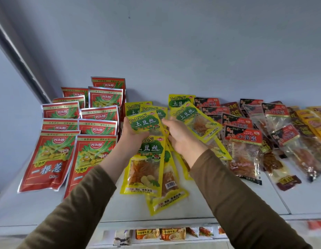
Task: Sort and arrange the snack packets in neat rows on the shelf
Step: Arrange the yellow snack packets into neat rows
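Note:
My left hand (132, 136) grips a yellow-green snack packet (144, 123) from below, lifted over a loose pile of several like packets (147, 169) in the shelf's middle. My right hand (181, 136) holds another yellow-green packet (194, 121) that tilts to the right, its fingers under the packet's lower left part. Red packets (61, 153) lie in two overlapping rows on the left. Black-and-red packets (244, 141) and clear-windowed ones (285, 135) lie mixed on the right.
The white shelf (192, 207) has a front edge near me, with a lower shelf of small packets (167, 233) under it. A pale wall rises behind the shelf. Yellow-orange packets (312, 121) lie at the far right.

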{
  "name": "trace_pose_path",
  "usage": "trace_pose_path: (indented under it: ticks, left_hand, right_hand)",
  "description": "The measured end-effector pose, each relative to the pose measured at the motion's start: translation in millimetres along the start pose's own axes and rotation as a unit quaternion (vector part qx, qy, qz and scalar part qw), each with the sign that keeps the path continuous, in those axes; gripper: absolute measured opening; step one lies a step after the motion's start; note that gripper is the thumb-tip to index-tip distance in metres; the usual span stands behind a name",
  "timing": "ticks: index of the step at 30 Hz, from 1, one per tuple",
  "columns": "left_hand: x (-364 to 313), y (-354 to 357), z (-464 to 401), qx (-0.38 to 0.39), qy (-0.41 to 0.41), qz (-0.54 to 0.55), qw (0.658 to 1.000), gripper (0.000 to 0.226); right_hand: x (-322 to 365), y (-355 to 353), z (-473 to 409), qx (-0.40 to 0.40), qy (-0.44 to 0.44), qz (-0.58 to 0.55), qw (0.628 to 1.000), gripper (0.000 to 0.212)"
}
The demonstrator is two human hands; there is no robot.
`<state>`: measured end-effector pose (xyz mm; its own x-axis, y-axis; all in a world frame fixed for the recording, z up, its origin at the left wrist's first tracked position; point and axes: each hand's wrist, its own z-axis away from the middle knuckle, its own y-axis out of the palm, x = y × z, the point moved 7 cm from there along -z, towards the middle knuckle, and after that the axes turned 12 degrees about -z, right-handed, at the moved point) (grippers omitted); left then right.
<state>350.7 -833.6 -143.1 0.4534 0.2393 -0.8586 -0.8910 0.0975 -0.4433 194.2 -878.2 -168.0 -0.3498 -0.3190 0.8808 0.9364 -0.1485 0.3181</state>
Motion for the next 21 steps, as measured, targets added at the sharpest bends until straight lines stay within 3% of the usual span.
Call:
trace_pose_path:
  ticks: [8, 9, 13, 15, 18, 21]
  left_hand:
    - [0, 10, -26, -0.017, -0.128, 0.14, 0.982, 0.147]
    - [0, 9, -28, -0.019, -0.134, 0.151, 0.979, 0.139]
    - [-5, 7, -33, -0.028, -0.097, 0.181, 0.978, 0.067]
    - [-8, 6, -35, -0.045, -0.07, 0.171, 0.982, 0.051]
    - [-12, 7, -38, -0.056, -0.024, 0.16, 0.985, 0.053]
    - [-19, 3, -46, -0.072, 0.026, 0.149, 0.986, 0.075]
  right_hand:
    - [-1, 8, 2, -0.017, -0.03, 0.079, 0.996, 0.055]
    - [0, 10, 1, -0.028, -0.04, 0.094, 0.994, 0.051]
    - [3, 20, 1, -0.038, -0.07, 0.139, 0.987, 0.042]
    - [8, 22, 1, -0.04, -0.103, 0.143, 0.983, 0.033]
    - [10, 26, -1, -0.051, -0.124, 0.113, 0.985, 0.042]
    - [9, 28, -11, -0.054, -0.11, 0.062, 0.99, 0.055]
